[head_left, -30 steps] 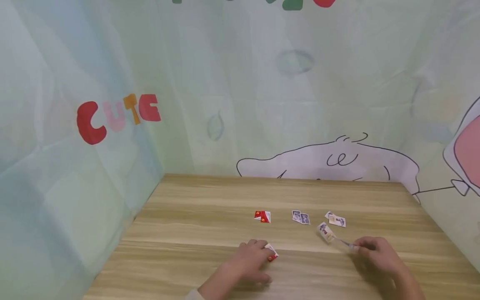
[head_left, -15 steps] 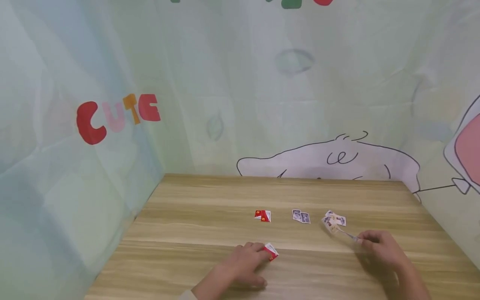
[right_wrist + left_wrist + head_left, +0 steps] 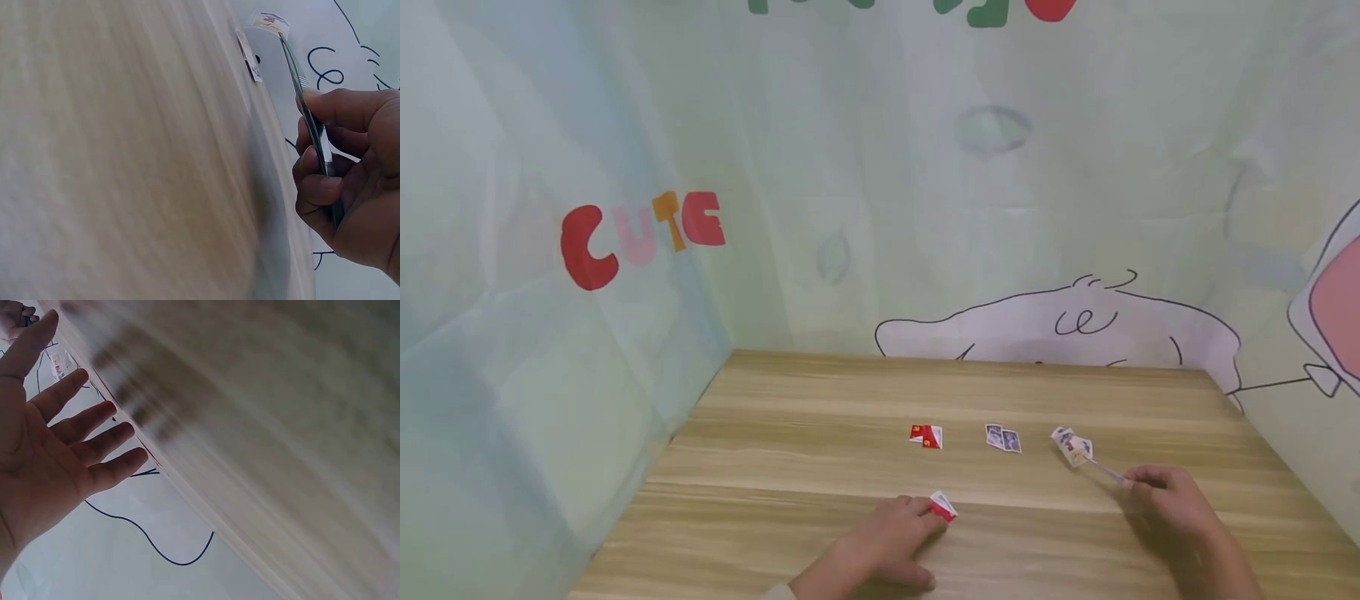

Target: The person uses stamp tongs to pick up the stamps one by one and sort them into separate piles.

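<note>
Tweezers (image 3: 1105, 471), thin and metal, pinched in the right hand (image 3: 1168, 504); thumb and curled fingers (image 3: 319, 187) close round the shaft in the right wrist view. Tips clamp a small pale stamp (image 3: 1075, 451), which sits at the near edge of the pale stamp pile (image 3: 1070, 438); whether it touches the pile or the wooden table (image 3: 790, 467) cannot be told from the head view. In the right wrist view the stamp (image 3: 270, 20) shows at the tweezer tips (image 3: 299, 75), another (image 3: 249, 56) just beside it on edge.

Taking the pale stamp pile as landmark: a pair of grey stamps (image 3: 1003, 437) lies near it to the left, a pair of red stamps (image 3: 926, 435) further left on the same row, well apart from the pile. A loose red-and-white stamp (image 3: 942, 506) lies nearer the person and left of the pile.

Left hand (image 3: 891, 537) rests flat on the table, fingers straight and relaxed, fingertips touching that loose red-and-white stamp. The left wrist view shows the palm (image 3: 44, 456) spread, holding nothing.

A printed backdrop (image 3: 640, 237) with the letters CUTE stands behind and left of the pile.
</note>
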Demonstrator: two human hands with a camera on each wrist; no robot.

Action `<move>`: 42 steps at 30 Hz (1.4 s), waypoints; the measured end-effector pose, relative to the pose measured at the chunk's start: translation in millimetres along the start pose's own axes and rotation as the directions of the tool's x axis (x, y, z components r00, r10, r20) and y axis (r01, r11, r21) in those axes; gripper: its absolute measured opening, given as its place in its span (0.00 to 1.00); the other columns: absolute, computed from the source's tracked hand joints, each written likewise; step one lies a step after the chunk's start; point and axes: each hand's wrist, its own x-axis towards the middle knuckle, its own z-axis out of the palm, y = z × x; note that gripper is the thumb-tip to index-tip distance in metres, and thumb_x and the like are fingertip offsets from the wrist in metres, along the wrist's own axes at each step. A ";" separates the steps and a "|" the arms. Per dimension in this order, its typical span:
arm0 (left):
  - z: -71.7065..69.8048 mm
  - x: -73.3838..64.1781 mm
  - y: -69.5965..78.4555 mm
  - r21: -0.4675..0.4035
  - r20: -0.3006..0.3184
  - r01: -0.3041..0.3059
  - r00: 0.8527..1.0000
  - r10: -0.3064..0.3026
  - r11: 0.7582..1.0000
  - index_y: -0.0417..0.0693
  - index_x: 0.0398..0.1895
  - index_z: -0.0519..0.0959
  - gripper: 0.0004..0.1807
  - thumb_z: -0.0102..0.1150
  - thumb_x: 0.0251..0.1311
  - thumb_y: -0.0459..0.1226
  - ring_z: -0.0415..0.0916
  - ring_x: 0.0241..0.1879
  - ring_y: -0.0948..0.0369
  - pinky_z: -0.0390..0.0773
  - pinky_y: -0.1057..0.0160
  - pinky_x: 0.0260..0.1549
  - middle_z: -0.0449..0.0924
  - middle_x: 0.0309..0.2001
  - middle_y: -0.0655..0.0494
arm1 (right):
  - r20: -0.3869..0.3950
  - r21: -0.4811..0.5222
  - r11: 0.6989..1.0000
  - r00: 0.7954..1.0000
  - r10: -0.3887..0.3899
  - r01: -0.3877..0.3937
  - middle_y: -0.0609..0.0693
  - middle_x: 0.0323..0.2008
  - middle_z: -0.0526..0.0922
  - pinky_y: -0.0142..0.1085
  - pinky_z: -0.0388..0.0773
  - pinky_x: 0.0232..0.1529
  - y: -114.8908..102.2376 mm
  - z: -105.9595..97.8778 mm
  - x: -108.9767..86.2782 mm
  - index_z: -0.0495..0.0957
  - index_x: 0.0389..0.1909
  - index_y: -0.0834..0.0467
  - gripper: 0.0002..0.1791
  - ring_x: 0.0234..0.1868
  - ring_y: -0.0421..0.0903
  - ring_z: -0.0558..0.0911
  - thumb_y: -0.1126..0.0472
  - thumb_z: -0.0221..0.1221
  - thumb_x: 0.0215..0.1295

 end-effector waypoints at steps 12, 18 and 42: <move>-1.4 -0.4 0.2 -0.047 0.028 0.052 0.998 -0.051 0.998 0.58 0.58 0.73 0.35 0.69 0.43 0.55 0.63 0.59 0.54 0.67 0.53 0.54 0.66 0.61 0.54 | 0.008 0.215 0.974 0.998 0.068 -0.068 0.54 0.25 0.73 0.38 0.72 0.24 4.8 -1.3 5.5 0.70 0.46 0.78 0.16 0.25 0.48 0.72 0.68 0.50 0.64; -0.9 -1.3 -2.5 -0.053 0.043 0.073 0.997 -0.070 0.996 0.59 0.58 0.73 0.35 0.68 0.44 0.55 0.64 0.57 0.56 0.68 0.53 0.54 0.67 0.60 0.56 | -0.018 0.071 0.996 0.999 0.052 -0.050 0.52 0.25 0.75 0.37 0.72 0.27 6.4 -6.8 10.7 0.71 0.47 0.78 0.18 0.27 0.47 0.73 0.65 0.52 0.63; 1.8 2.5 -7.3 -0.035 0.055 0.059 0.997 -0.057 0.998 0.60 0.57 0.74 0.33 0.67 0.44 0.56 0.66 0.52 0.60 0.70 0.58 0.51 0.69 0.56 0.60 | -0.117 -0.031 0.994 0.988 0.104 -0.108 0.58 0.33 0.77 0.39 0.65 0.32 12.8 -13.5 25.4 0.74 0.44 0.75 0.18 0.35 0.52 0.72 0.64 0.52 0.60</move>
